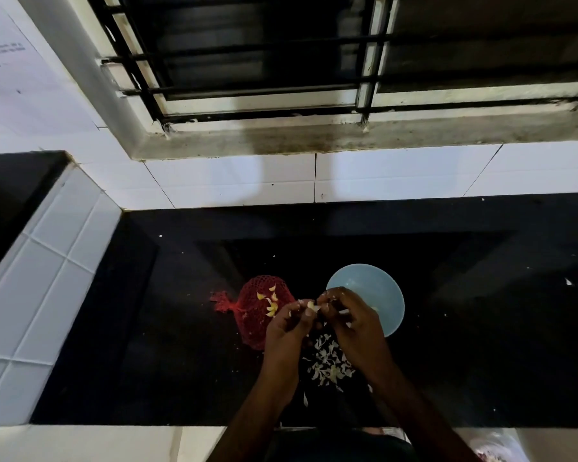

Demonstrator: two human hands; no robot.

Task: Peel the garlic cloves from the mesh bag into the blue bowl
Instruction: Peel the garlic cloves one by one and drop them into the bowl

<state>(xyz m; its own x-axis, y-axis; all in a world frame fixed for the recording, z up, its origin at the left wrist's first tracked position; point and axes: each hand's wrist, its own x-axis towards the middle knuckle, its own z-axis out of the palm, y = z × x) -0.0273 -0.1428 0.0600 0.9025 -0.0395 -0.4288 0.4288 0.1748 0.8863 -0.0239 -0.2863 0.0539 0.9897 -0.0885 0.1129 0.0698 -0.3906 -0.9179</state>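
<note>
A red mesh bag point(254, 310) lies on the black counter, with several pale garlic cloves point(271, 303) showing on top of it. Right of it stands the blue bowl point(371, 288). Between bag and bowl, just above the counter, my left hand point(287, 325) and my right hand point(351, 315) meet at the fingertips. Both pinch one small garlic clove point(311, 305). My right hand hides the bowl's near left rim.
A heap of white garlic skins point(327, 361) lies on the black counter point(147, 328) under my hands. White tiled walls rise at the left and behind. A barred window is above the back wall. The counter's front edge runs just below my forearms.
</note>
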